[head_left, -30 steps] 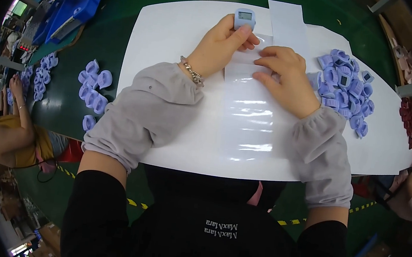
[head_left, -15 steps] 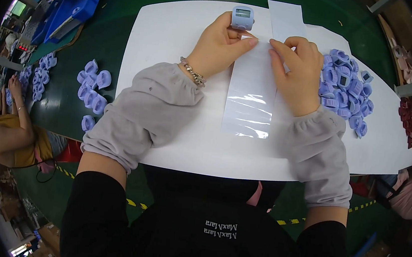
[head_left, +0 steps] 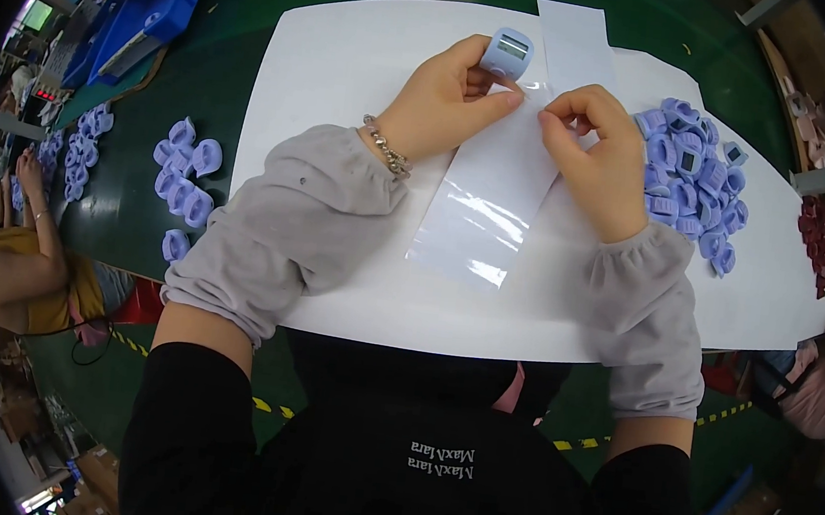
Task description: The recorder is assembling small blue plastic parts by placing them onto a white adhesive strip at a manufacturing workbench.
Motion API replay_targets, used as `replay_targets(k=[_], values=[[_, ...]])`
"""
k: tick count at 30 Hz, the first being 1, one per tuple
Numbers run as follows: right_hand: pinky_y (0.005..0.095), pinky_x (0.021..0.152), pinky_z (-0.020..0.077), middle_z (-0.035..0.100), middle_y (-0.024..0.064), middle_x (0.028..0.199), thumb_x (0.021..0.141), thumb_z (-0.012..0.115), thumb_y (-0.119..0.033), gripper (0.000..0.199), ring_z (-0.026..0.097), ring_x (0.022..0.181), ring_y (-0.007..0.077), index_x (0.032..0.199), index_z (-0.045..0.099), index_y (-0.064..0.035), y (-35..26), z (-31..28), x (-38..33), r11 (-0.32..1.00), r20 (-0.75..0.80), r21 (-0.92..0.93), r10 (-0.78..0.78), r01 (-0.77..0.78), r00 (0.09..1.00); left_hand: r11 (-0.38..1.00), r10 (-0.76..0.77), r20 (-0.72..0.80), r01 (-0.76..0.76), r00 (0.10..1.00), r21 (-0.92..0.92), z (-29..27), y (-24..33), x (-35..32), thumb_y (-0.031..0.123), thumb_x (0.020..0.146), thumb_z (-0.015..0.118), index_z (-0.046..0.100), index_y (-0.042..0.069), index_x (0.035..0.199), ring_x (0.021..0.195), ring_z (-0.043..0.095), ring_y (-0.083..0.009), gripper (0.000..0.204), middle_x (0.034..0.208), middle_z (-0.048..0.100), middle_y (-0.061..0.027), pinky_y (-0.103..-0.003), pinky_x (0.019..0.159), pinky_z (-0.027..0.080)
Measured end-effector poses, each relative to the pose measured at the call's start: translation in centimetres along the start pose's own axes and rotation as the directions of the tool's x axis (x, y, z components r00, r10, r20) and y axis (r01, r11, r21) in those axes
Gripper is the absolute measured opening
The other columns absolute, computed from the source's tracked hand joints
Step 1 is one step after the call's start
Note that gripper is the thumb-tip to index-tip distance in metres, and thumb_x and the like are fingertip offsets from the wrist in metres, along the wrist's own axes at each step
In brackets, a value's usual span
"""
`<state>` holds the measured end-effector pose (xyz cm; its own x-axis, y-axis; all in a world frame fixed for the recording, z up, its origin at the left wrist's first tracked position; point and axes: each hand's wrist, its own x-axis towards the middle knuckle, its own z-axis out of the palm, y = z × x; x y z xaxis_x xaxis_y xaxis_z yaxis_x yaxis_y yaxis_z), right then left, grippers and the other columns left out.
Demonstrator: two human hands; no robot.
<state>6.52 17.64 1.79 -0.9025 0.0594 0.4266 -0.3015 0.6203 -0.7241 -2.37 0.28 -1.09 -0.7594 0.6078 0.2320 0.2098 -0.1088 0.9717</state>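
My left hand (head_left: 449,101) is closed, with a lavender finger counter (head_left: 507,53) at its fingertips, the small grey display turned up. Its thumb lies over the top edge of a glossy clear film sheet (head_left: 478,204), which slants across the white board. Close by on the right, my right hand (head_left: 595,146) has thumb and forefinger pinched together near the film's upper corner; whatever is between them is too small to make out. Right of that hand lies a heap of similar lavender finger counters (head_left: 689,161).
The white board (head_left: 357,302) covers the green table (head_left: 127,197). A white sheet (head_left: 575,48) lies at the far edge. More counters (head_left: 180,173) sit on the left, near a blue tray (head_left: 162,10). Dark red pieces (head_left: 817,240) lie far right. A person (head_left: 24,267) sits at left.
The film sheet has swung, its near end shifting left. My left hand has tilted the counter and moved slightly right and nearer. My right hand has drawn slightly nearer, its fingers more curled.
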Motion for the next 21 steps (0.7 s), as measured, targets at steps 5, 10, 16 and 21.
replay_targets(k=[5, 10, 16, 21], values=[[0.0228, 0.075, 0.0415, 0.057, 0.0035, 0.098, 0.082, 0.063, -0.001, 0.008, 0.052, 0.083, 0.0105, 0.090, 0.060, 0.0005, 0.9, -0.4, 0.0, 0.940, -0.012, 0.340, -0.016, 0.019, 1.000, 0.997, -0.027, 0.094, 0.033, 0.995, -0.068, 0.5, 0.1, -0.1, 0.014, 0.089, 0.062, 0.056, 0.001, 0.114, 0.092, 0.061, -0.0121, 0.029, 0.100, 0.063, -0.0055, -0.025, 0.082, 0.048], [0.0252, 0.084, 0.0416, 0.054, 0.0054, 0.110, 0.084, 0.061, -0.001, 0.009, 0.053, 0.092, 0.0125, 0.093, 0.060, 0.0013, 0.5, -0.1, 0.0, 0.907, 0.001, 0.420, -0.009, 0.008, 1.000, 1.000, 0.012, 0.125, -0.012, 0.992, -0.004, 0.5, 0.1, -0.6, 0.015, 0.091, 0.060, 0.057, 0.002, 0.117, 0.091, 0.059, -0.0104, 0.030, 0.098, 0.064, -0.0035, -0.025, 0.079, 0.047], [0.0269, 0.086, 0.0418, 0.055, 0.0059, 0.109, 0.084, 0.062, -0.001, 0.009, 0.053, 0.094, 0.0136, 0.092, 0.059, 0.0016, 1.0, 0.1, -0.1, 0.929, 0.021, 0.369, -0.048, 0.037, 0.999, 0.998, -0.031, 0.249, 0.015, 0.968, 0.066, 0.5, 0.7, -0.7, 0.011, 0.093, 0.056, 0.054, -0.002, 0.115, 0.097, 0.060, -0.0133, 0.025, 0.104, 0.062, -0.0075, -0.027, 0.087, 0.047], [0.0270, 0.086, 0.0419, 0.056, 0.0061, 0.108, 0.083, 0.062, 0.000, 0.008, 0.053, 0.095, 0.0137, 0.091, 0.059, 0.0017, 0.8, 0.0, -0.1, 0.915, 0.020, 0.402, -0.033, 0.022, 0.999, 0.995, -0.001, 0.257, -0.024, 0.966, 0.096, 0.4, 0.5, -0.6, 0.010, 0.093, 0.055, 0.055, -0.002, 0.112, 0.091, 0.059, -0.0127, 0.023, 0.098, 0.061, -0.0069, -0.027, 0.086, 0.048]])
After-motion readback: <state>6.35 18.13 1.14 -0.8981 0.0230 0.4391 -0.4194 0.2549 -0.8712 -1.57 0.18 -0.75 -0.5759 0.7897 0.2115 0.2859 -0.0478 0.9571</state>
